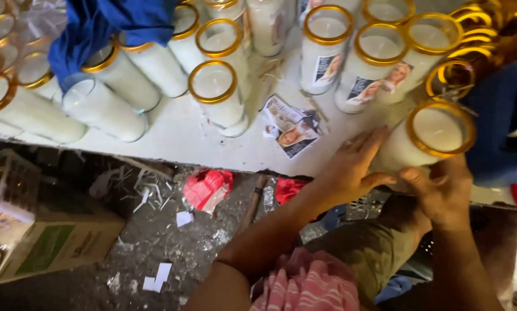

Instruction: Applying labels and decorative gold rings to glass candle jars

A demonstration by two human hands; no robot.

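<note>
White worktable [183,138] edge carries gold-rimmed glass candles. Both hands clasp one candle jar [428,141]: left hand [350,167] fingers spread flat on its side, right hand [442,193] fingers curled beneath. Beyond the fingertips lie loose portrait labels [290,126], then labelled candles [379,66].

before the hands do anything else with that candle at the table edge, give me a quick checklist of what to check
1. Grip: left hand and right hand both wrap the gold-rimmed candle glass - ok.
2. Glass position: it sits at the table edge, tilted toward the person - not ok.
3. Label on this glass: its sides are covered by the hands - cannot tell.
4. Loose labels: lying on the table left of the hands, within sight - ok.
5. Neighbours: labelled candles stand close behind the held glass, little room - not ok.
6. Floor below: red scraps and paper bits litter it - not ok.
</note>
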